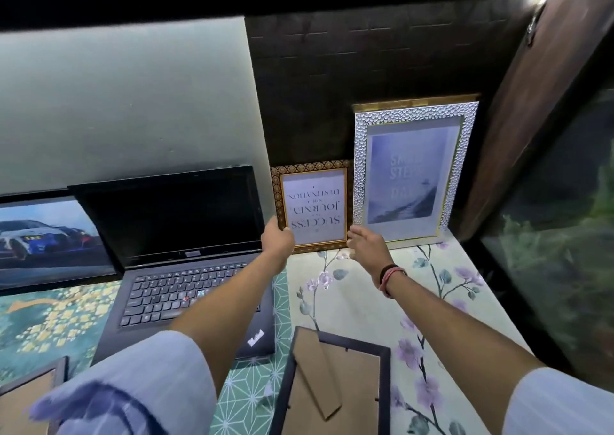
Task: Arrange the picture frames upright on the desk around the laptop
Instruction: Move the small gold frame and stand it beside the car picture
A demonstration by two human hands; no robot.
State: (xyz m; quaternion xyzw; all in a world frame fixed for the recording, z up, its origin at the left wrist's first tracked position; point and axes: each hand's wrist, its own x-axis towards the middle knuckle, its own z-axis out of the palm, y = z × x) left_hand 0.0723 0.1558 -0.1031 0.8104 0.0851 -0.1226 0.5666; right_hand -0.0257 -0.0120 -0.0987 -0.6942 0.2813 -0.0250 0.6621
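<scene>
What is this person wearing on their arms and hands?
Both hands are bare, with no gloves and no rings that I can make out. The left hand has nothing at the wrist. The right hand has red and dark bands around the wrist. Loose pale blue sleeves, faintly striped, are pushed up near the elbows, leaving the forearms uncovered.

Gold-patterned frame (pixel 312 206); silver scaled frame (pixel 413 169); black laptop (pixel 186 255).
</scene>
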